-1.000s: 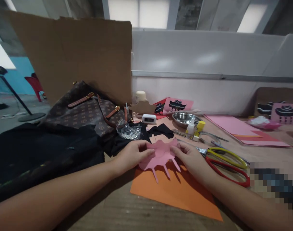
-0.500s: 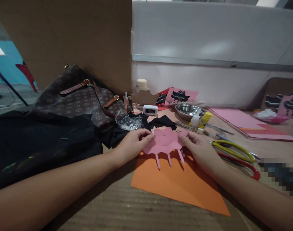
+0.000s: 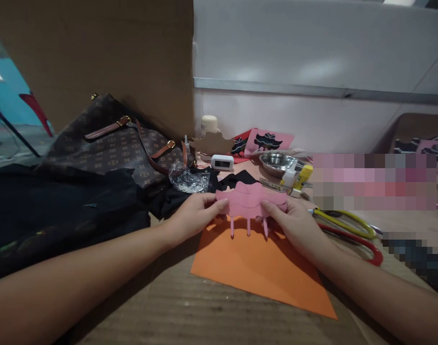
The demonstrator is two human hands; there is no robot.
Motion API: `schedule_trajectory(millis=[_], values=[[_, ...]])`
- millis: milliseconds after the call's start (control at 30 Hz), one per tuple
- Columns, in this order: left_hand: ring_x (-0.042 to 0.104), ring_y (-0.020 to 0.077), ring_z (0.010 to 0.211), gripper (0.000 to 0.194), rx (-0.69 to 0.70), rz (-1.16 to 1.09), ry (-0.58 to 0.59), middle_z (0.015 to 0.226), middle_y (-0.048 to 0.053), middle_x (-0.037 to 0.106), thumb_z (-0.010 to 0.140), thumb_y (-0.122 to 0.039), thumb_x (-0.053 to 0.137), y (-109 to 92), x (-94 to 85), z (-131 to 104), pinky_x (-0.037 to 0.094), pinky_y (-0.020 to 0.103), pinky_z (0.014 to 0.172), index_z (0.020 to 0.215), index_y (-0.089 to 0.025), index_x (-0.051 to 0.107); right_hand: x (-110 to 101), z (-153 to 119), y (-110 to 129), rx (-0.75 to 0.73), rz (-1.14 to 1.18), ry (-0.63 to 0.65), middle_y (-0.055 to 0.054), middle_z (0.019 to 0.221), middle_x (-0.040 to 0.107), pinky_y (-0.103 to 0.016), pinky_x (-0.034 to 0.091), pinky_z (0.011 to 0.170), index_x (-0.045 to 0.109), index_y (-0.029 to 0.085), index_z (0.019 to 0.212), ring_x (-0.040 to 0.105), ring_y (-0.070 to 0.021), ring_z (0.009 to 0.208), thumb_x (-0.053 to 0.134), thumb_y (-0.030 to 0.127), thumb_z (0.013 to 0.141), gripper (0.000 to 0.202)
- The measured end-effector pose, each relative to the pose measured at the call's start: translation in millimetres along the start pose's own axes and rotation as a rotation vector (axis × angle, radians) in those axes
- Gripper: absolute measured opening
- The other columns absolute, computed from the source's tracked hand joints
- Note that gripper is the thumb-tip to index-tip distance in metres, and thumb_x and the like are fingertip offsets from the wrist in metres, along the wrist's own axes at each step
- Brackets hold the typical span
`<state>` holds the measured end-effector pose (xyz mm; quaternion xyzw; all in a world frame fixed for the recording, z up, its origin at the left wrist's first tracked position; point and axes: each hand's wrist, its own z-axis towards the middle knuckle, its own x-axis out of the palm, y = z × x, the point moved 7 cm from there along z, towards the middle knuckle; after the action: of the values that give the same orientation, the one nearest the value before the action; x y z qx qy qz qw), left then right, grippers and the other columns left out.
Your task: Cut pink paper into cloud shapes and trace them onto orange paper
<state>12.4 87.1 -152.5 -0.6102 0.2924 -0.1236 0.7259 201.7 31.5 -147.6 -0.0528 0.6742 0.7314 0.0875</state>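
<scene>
Between my two hands is a pink paper cutout [image 3: 246, 201] with a wavy outline and three thin strips hanging from its lower edge. My left hand [image 3: 201, 213] pinches its left side, thumb on the front. The right side is gripped by my right hand [image 3: 294, 218], its thumb pressed on the front and its other fingers mostly hidden behind. Below the cutout, an orange paper sheet [image 3: 255, 273] lies on corrugated cardboard [image 3: 197, 316].
Right of my hands lie yellow-handled scissors [image 3: 348, 223] and red-handled scissors [image 3: 359, 244]. Behind are a metal bowl [image 3: 276, 163], a glue stick [image 3: 303, 177], a white digital timer [image 3: 222, 162] and a plastic bag of beads [image 3: 190, 181]. A brown handbag [image 3: 111, 143] and black cloth [image 3: 61, 215] lie left.
The pink cutout has been turned more level and tilted more upright, its strips now pointing straight down. Both hands still hold its sides. The view has shifted slightly.
</scene>
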Motion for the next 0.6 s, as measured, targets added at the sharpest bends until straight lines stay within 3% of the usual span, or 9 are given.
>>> schedule_trajectory(millis=[133,233,333,500,600], values=[[0.069,0.0192,0.082,0.038,0.010,0.067,-0.001,0.092,0.008,0.076,0.091,-0.051,0.059,2,-1.2,0,0.052,0.028,0.071,0.091,-0.015,0.071,2,-3,1,0.017,-0.019,0.009,-0.003,0.051,0.062,-0.021,0.031,0.040,0.067,0.015,0.066,0.048,-0.0102,0.042,0.054,0.064,0.092,0.056],[0.069,0.0214,0.087,0.039,0.025,0.127,0.004,0.100,0.009,0.076,0.089,-0.051,0.061,5,-2.1,1,0.053,0.030,0.074,0.100,-0.015,0.072,0,-3,-1,0.047,0.023,-0.036,0.000,0.045,0.056,-0.021,0.028,0.038,0.062,0.017,0.064,0.040,-0.0085,0.038,0.057,0.065,0.089,0.054],[0.068,0.0203,0.083,0.037,0.040,0.124,0.000,0.094,0.007,0.075,0.089,-0.050,0.062,3,-1.9,0,0.053,0.030,0.073,0.097,-0.016,0.072,2,-2,3,0.020,-0.030,-0.009,0.000,0.045,0.059,-0.022,0.030,0.039,0.056,0.019,0.064,0.046,-0.0106,0.038,0.062,0.058,0.088,0.046],[0.063,0.0147,0.073,0.030,0.021,0.031,0.008,0.078,0.002,0.067,0.093,-0.042,0.057,-7,1.1,-3,0.048,0.024,0.067,0.079,-0.016,0.065,3,-3,5,0.001,-0.025,0.004,-0.001,0.049,0.060,-0.021,0.031,0.037,0.062,0.017,0.067,0.047,-0.0099,0.039,0.056,0.057,0.092,0.048],[0.062,0.0147,0.073,0.033,0.032,0.045,-0.027,0.074,0.000,0.063,0.092,-0.045,0.056,-7,-1.5,-3,0.045,0.024,0.065,0.076,-0.016,0.061,-1,-3,1,0.001,0.074,-0.030,-0.001,0.053,0.060,-0.022,0.042,0.040,0.061,0.018,0.067,0.051,-0.0116,0.044,0.057,0.058,0.092,0.047]])
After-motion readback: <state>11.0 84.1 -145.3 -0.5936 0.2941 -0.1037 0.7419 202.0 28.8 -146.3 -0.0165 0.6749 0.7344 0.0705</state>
